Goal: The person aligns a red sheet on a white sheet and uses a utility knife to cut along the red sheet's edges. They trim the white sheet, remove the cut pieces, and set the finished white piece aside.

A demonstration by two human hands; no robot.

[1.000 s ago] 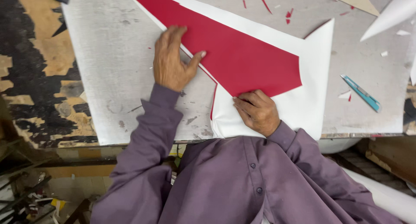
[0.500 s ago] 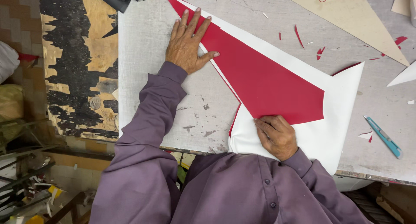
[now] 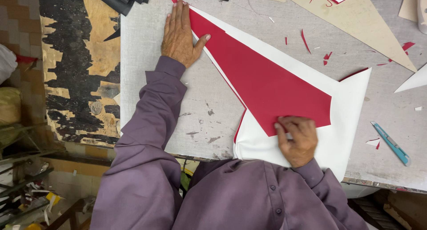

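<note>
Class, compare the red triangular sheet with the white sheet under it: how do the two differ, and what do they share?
The red triangular sheet lies on top; the white sheet lies beneath it. The red one is smaller, so the white one shows as a border along its upper and right sides. The red one's wide end is cut straight; the white one's ends in a notch. Both lie flat on the grey table, tapering to a point by the left hand.
</note>
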